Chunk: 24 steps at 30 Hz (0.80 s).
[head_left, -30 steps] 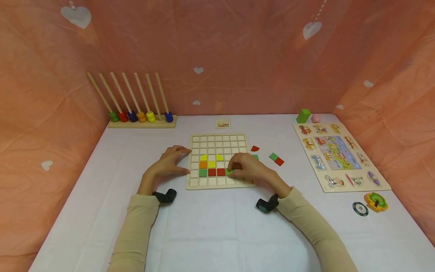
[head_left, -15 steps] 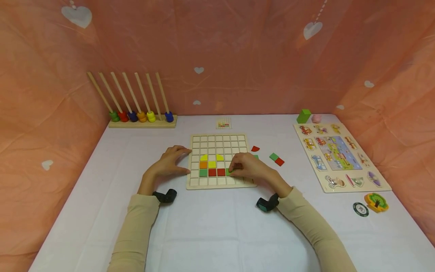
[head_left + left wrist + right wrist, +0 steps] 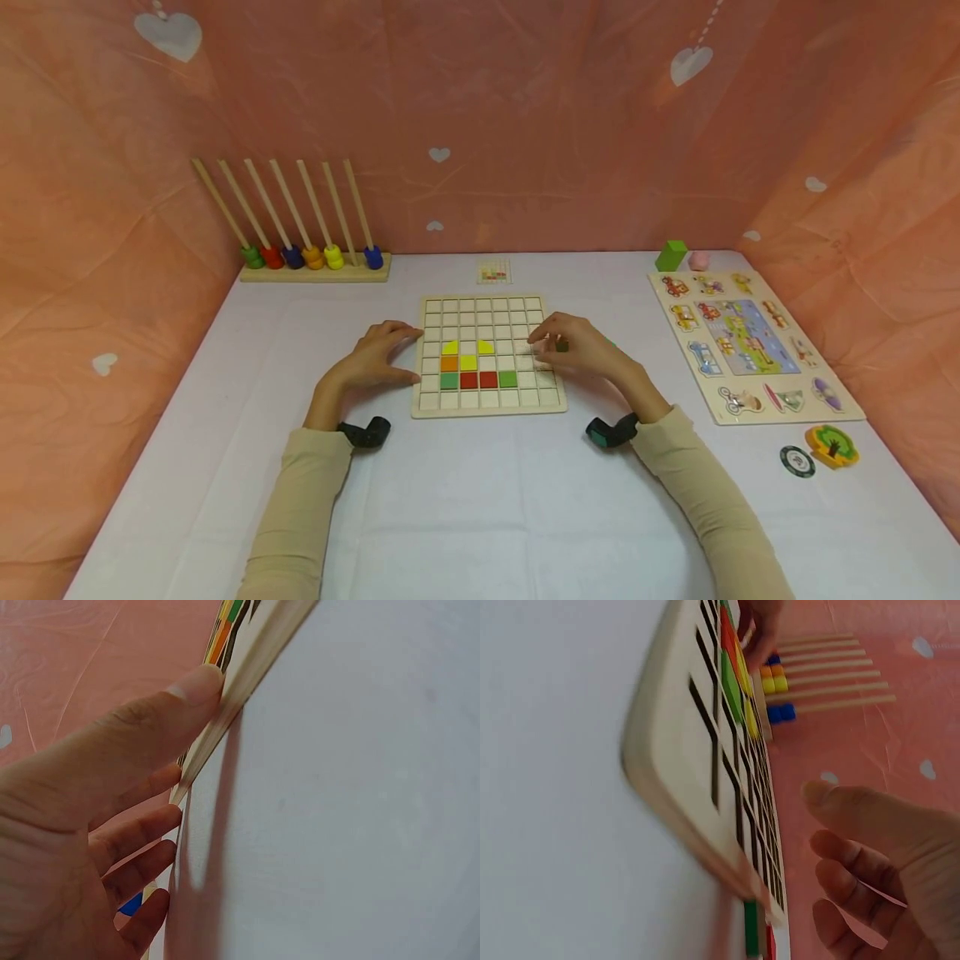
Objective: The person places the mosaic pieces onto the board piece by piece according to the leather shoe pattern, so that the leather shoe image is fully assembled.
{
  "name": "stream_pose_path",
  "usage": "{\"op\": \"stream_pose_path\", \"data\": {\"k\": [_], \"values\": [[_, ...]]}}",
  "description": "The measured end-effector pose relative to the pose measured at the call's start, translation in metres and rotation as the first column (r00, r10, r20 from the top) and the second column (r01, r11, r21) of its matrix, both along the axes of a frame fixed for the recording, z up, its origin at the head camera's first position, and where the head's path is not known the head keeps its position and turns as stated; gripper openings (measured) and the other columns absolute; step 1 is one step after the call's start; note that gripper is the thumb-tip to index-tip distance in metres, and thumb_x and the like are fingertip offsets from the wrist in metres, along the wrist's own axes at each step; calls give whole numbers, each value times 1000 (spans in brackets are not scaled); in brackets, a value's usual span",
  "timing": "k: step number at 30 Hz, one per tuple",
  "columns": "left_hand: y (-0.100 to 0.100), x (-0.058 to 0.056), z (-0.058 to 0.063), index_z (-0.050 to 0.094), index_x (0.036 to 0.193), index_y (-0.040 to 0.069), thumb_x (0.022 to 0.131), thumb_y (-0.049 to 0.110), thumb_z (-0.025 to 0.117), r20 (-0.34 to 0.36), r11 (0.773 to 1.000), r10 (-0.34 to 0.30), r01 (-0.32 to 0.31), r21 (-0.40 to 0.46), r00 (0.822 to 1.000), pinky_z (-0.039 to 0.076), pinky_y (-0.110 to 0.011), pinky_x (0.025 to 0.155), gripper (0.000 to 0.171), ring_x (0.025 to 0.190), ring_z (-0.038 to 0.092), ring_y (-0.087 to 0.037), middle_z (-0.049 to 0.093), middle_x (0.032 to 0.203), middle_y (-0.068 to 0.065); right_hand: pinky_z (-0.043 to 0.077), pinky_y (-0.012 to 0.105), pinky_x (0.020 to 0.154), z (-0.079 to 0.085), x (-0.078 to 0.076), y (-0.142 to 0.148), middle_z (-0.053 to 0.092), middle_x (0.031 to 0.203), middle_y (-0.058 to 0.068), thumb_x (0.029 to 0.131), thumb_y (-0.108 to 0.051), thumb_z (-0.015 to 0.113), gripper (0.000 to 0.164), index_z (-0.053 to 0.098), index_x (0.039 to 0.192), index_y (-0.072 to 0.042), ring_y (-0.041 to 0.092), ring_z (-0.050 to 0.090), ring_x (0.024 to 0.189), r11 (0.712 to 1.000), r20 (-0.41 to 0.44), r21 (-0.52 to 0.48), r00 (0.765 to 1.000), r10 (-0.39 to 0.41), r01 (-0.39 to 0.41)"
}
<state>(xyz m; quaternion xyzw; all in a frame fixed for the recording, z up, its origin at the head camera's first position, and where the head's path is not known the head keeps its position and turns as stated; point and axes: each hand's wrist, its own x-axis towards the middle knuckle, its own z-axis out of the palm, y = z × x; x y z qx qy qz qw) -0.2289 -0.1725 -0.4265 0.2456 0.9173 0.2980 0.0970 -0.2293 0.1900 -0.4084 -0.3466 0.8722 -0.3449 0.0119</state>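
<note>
A wooden grid board (image 3: 487, 411) lies flat in the middle of the table. In its cells are a teal-green tile (image 3: 448, 381), two red tiles (image 3: 487, 380), a light green tile (image 3: 507, 379), an orange tile (image 3: 448, 363) and several yellow pieces (image 3: 468, 362). My left hand (image 3: 367, 360) touches the board's left edge with spread thumb and fingertips. Above the board's right edge is my right hand (image 3: 581, 346), its fingers relaxed and apart, holding nothing. A green tile (image 3: 752, 930) and a red piece (image 3: 771, 943) lie beside the board, mostly hidden by that hand in the head view.
A small pattern card (image 3: 494, 272) lies behind the board. At the back left stands a peg rack (image 3: 315, 278) with coloured beads. To the right are a picture puzzle (image 3: 705, 387), a green block (image 3: 671, 256), a pink piece (image 3: 698, 261), a tree piece (image 3: 832, 446) and a round chip (image 3: 797, 461).
My right hand has let go of the light green tile, now fully visible in the board, and moved right and back toward the loose pieces. The left hand stays at the edge.
</note>
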Motion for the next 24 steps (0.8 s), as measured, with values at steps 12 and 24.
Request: {"op": "stream_pose_path", "data": {"k": [12,24], "values": [[1,1,0,43,139,8,74,31,78,12,1000,8,-8,-13,1000,23,-54,104,77,128,28,-34,36,139,-16,45,33,74,-5,-11,36,64,99,13,73,-5,78,37,65,108,1,23,55,85,996,30,36,996,-88,87],[1,0,0,43,139,8,74,32,78,8,1000,7,-7,-17,1000,23,-54,104,77,127,29,-34,37,138,-16,43,32,73,-11,-10,42,64,98,9,75,-8,77,35,67,108,-1,19,50,82,986,106,96,984,-145,135]]}}
